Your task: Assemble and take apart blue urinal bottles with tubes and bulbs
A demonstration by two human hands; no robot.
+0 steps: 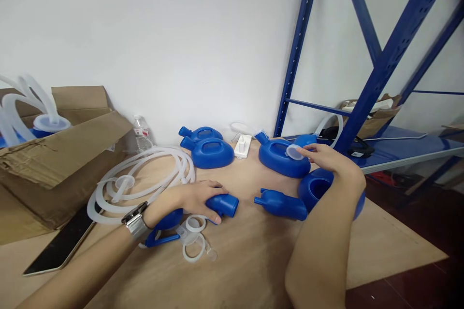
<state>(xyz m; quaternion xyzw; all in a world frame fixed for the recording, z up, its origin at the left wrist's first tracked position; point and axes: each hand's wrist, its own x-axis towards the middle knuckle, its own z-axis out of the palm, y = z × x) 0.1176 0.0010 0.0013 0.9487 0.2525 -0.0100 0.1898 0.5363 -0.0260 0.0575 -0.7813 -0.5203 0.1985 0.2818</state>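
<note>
My left hand [205, 199], with a watch on its wrist, is wrapped round a blue spouted part [226, 205] above the wooden table. My right hand [314, 154] pinches a translucent round cap [294, 152] over a blue bottle [281, 161] at the back right. Below that bottle lies a smaller blue piece [282, 204]. A round blue container [314, 187] with an open mouth is partly hidden by my right forearm. White rings and clear caps [195, 237] lie just below my left hand.
Coiled white tubing [145, 157], a cardboard box [72, 154] and a black tablet [63, 246] are at left. Two blue bottles [213, 154] and a white power strip [242, 146] stand near the wall. A blue metal rack [377, 75] rises at right.
</note>
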